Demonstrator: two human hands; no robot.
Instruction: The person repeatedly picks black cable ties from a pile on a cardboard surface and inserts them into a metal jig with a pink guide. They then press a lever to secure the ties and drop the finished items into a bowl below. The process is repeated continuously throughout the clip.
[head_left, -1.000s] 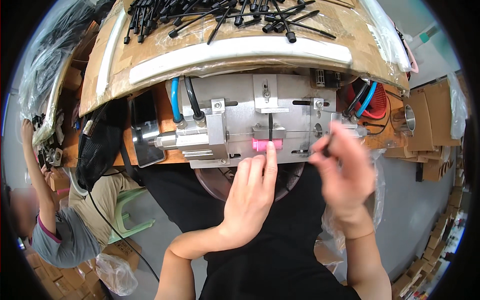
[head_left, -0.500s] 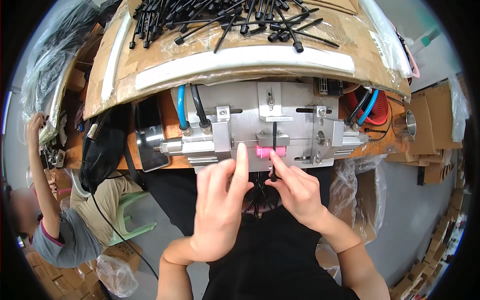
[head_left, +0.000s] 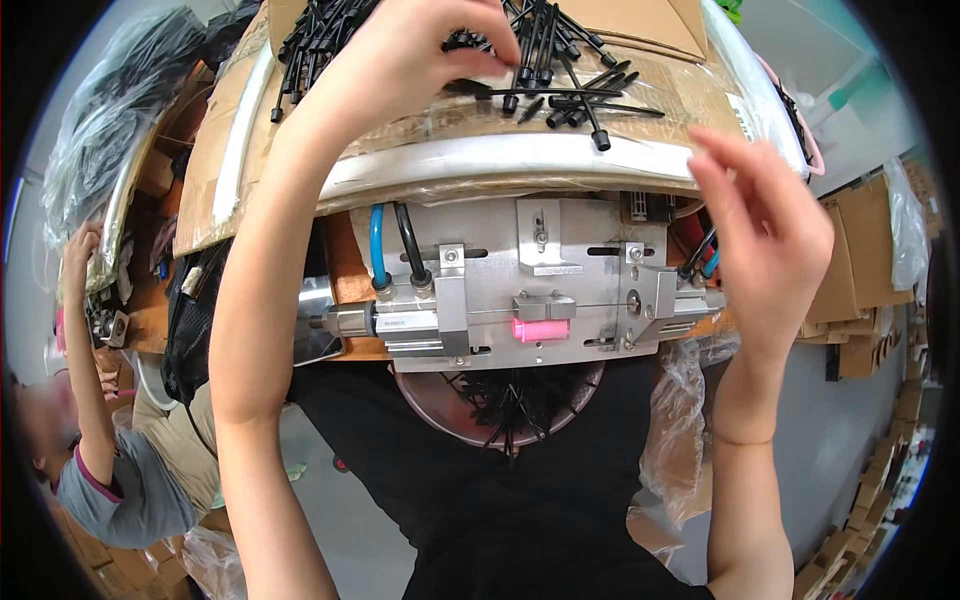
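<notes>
My left hand [head_left: 440, 50] reaches over a pile of black plastic rods with capped ends [head_left: 575, 95] on the cardboard. Its fingers are bent, with a gap between thumb and forefinger, and nothing shows held. My right hand [head_left: 770, 225] hangs raised to the right of the metal fixture [head_left: 590, 230], fingers loosely bent and apart, holding nothing I can see. At the fixture's middle, a bright pink piece [head_left: 541, 330] sits against a small metal block [head_left: 545, 305]. No rod lies across them. Below the fixture, a round basin [head_left: 425, 405] holds many black rods [head_left: 512, 395].
A cardboard shelf with a white padded edge [head_left: 600, 165] overhangs the fixture. Blue [head_left: 378, 245] and black hoses [head_left: 410, 245] rise at its left. A black mesh bag [head_left: 185, 330] hangs farther left. Another person in a grey shirt [head_left: 125, 485] sits at far left, arm raised.
Both hands have left the fixture: the left went up to the pile, the right up and to the right. The black rod that lay across the pink piece is gone from there.
</notes>
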